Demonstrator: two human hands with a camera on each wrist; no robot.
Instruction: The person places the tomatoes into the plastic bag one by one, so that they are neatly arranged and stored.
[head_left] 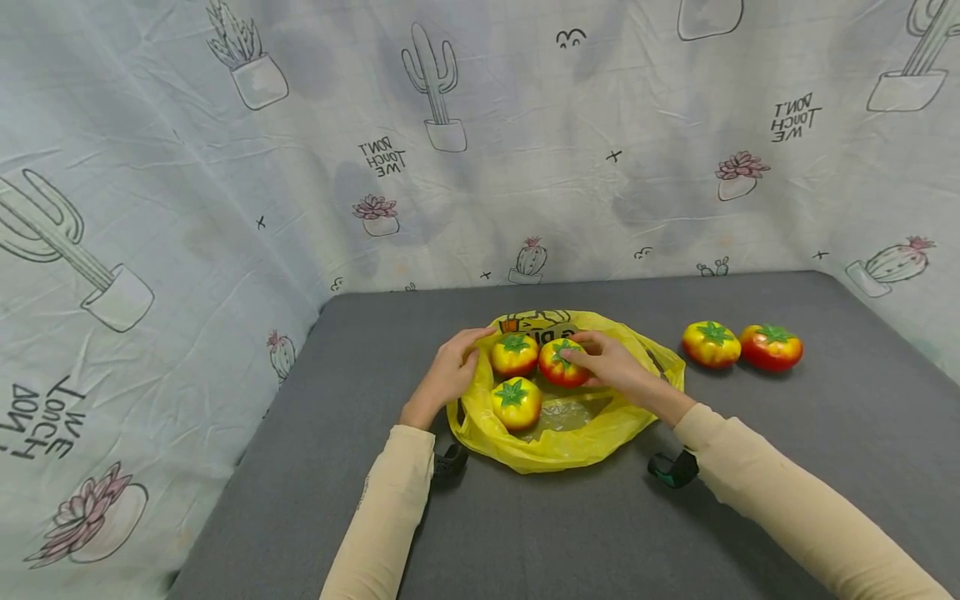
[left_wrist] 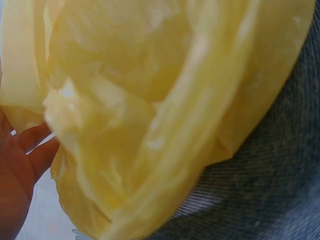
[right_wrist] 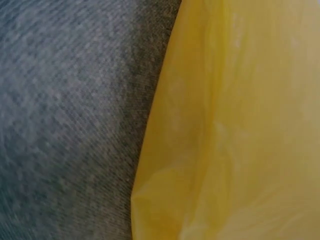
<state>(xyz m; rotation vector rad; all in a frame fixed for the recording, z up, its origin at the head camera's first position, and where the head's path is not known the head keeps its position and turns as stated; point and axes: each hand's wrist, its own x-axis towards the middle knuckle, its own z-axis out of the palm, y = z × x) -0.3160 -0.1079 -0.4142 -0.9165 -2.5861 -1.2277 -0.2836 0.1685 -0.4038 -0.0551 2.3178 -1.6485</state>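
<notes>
A yellow plastic bag [head_left: 570, 450] lies spread open on the grey table, its crumpled rim facing up. My right hand [head_left: 611, 364] reaches over its right side and grips a red and yellow tomato [head_left: 556, 372] with a green star-shaped top. Two more tomatoes, one at the back [head_left: 510, 364] and one nearer me [head_left: 513, 410], sit inside at the left. My left hand [head_left: 453, 367] holds the bag's left rim; in the left wrist view its fingers [left_wrist: 42, 150] go behind the plastic. The right wrist view has only the bag's side [right_wrist: 230, 125] and the table, with the hand out of sight.
To the right of the bag, a yellow-red tomato [head_left: 711, 345] and a redder one [head_left: 772, 347] stand side by side on the grey table [head_left: 750, 467]. A cactus-print cloth [head_left: 510, 108] hangs behind the table and along its sides.
</notes>
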